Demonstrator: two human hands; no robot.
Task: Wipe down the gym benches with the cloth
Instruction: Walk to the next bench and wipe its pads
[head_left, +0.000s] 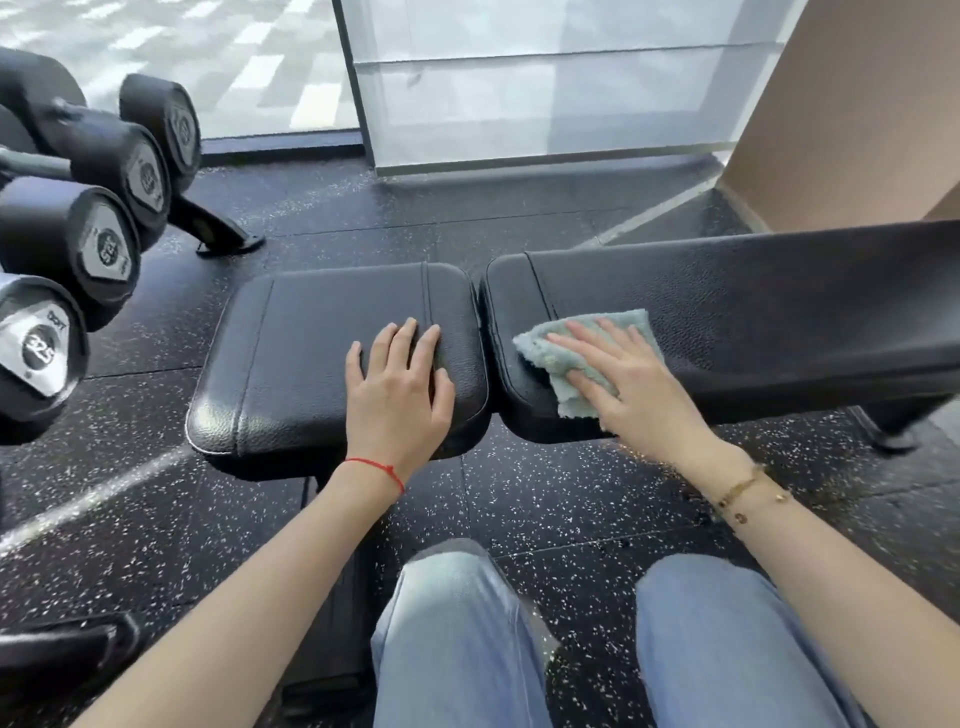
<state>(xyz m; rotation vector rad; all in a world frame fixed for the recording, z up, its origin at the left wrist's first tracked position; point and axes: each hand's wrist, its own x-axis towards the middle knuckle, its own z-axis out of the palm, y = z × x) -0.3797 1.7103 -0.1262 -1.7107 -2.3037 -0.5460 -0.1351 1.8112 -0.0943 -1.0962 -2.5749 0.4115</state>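
Note:
A black padded gym bench lies across the view in two parts: a short seat pad (291, 358) on the left and a long back pad (753, 306) running off to the right. My left hand (397, 395) rests flat on the seat pad with straight fingers. A folded pale green cloth (545, 353) lies on the left end of the back pad. My right hand (621, 384) presses down on the cloth with spread, straight fingers and hides much of it.
A rack of black dumbbells (104, 208) stands at the left, close to the seat pad. Behind the bench are a glass wall (545, 104) and a brown wall panel (852, 114). Speckled black rubber floor (571, 519) surrounds the bench; my knees are just below it.

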